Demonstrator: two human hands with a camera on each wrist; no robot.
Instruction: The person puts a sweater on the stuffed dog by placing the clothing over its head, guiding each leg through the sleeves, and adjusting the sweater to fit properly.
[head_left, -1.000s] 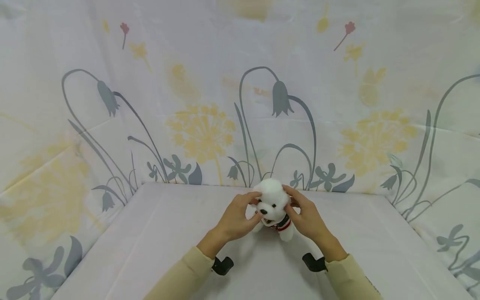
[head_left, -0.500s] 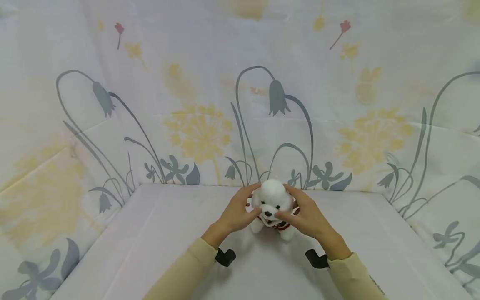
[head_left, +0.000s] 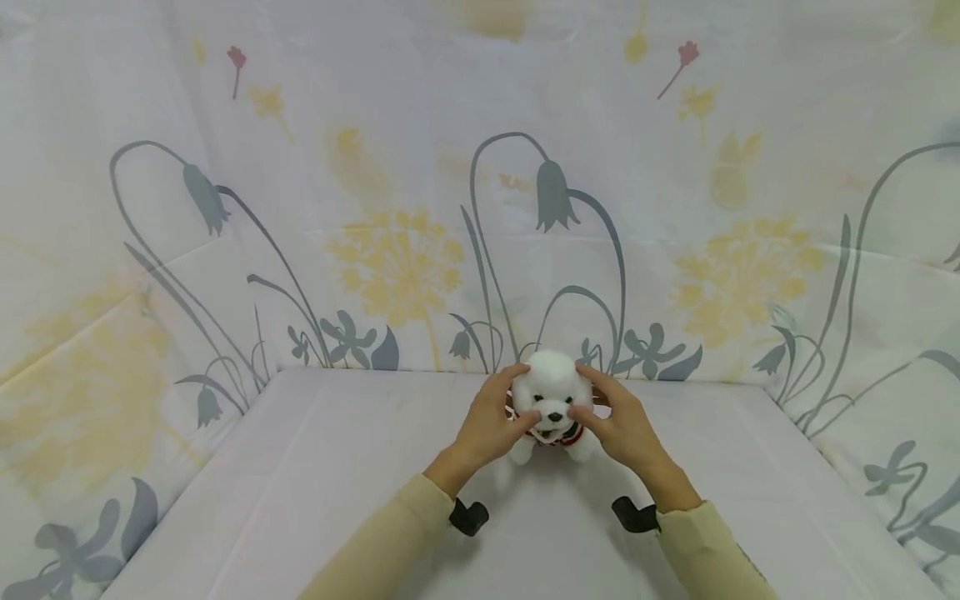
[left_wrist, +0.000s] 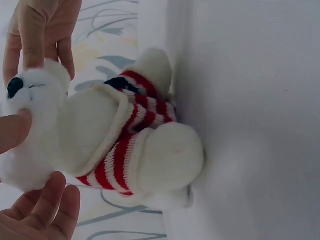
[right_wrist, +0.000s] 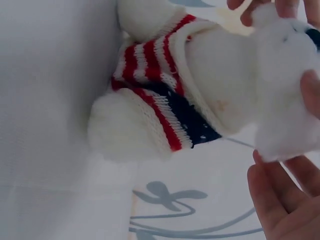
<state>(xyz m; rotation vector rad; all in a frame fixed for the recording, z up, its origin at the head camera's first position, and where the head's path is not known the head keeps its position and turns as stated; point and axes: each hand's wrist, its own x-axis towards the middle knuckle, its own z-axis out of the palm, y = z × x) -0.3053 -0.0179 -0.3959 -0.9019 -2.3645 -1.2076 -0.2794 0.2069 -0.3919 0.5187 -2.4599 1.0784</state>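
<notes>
A white plush dog [head_left: 553, 383] with a dark nose stands on the white table, facing me. It wears a knitted red-and-white striped sweater [left_wrist: 117, 160], with a navy part [right_wrist: 192, 120] in the right wrist view. My left hand [head_left: 487, 425] holds one side of its head, thumb by the muzzle and fingers reaching behind the cheek. On the opposite side my right hand [head_left: 626, 429] grips the head the same way, its thumb close to the nose. Both wrist views show curled fingertips against the head fur, and the paws rest at the table surface. The dog's back is hidden.
The white-covered table [head_left: 337, 467] meets a hanging cloth [head_left: 420, 167] printed with grey and yellow flowers at its back edge. Black mounts [head_left: 469, 518] stick out below both wrists.
The dog's head has turned to face straight toward me and shifted slightly right. Both hands have shifted along with it, the thumbs now on either side of the muzzle.
</notes>
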